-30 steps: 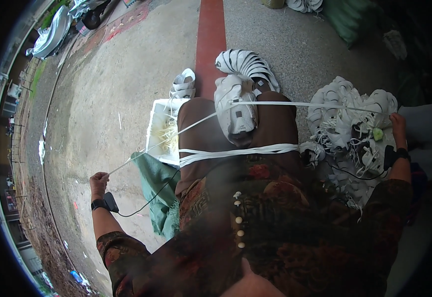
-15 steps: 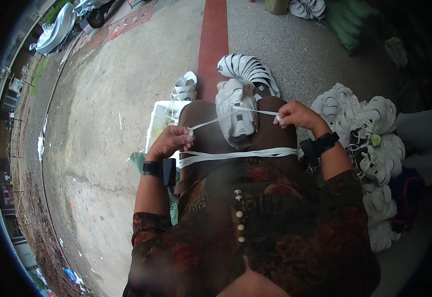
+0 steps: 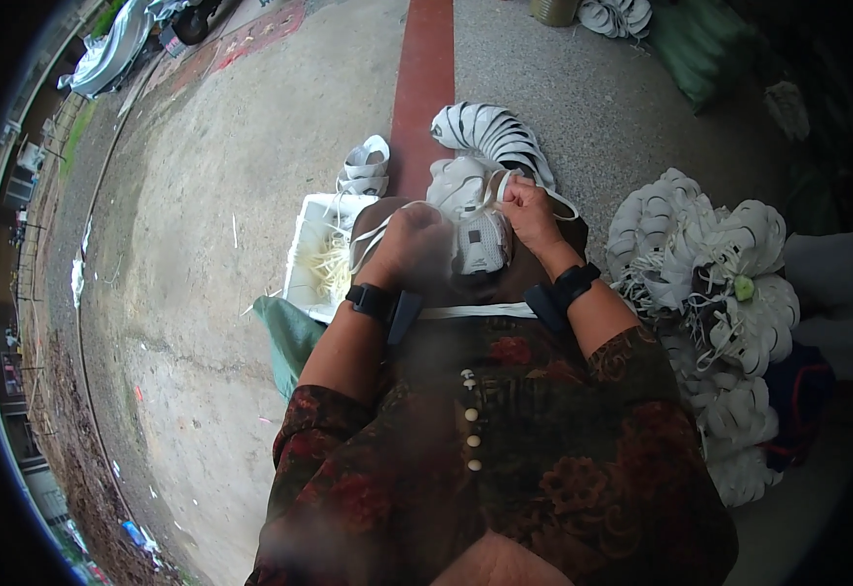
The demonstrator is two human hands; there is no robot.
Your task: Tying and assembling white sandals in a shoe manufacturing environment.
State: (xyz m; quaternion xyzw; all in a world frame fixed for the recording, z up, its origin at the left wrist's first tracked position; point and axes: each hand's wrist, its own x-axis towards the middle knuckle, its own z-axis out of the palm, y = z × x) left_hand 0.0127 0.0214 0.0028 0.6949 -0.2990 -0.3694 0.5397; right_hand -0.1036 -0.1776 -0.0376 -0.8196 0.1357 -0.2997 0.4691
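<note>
Pinching a white lace (image 3: pixel 569 206), the right hand (image 3: pixel 529 215) has its grip closed over a white shoe (image 3: pixel 482 244) — the shoe lies on the brown trousers (image 3: pixel 529 277) of the lap, between both hands. The left hand (image 3: pixel 412 239) sits curled beside it, lace looping out to its left — too blurred to tell whether its grip holds any. Farther left, a white box (image 3: pixel 297 259) holds pale laces (image 3: pixel 331 269)

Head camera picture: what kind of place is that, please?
Probably an outdoor yard being used as a little shoe workplace. You can see a wide stretch of concrete ground, a white shoe upper being handled, and a heap of similar white pieces at the right.
</note>
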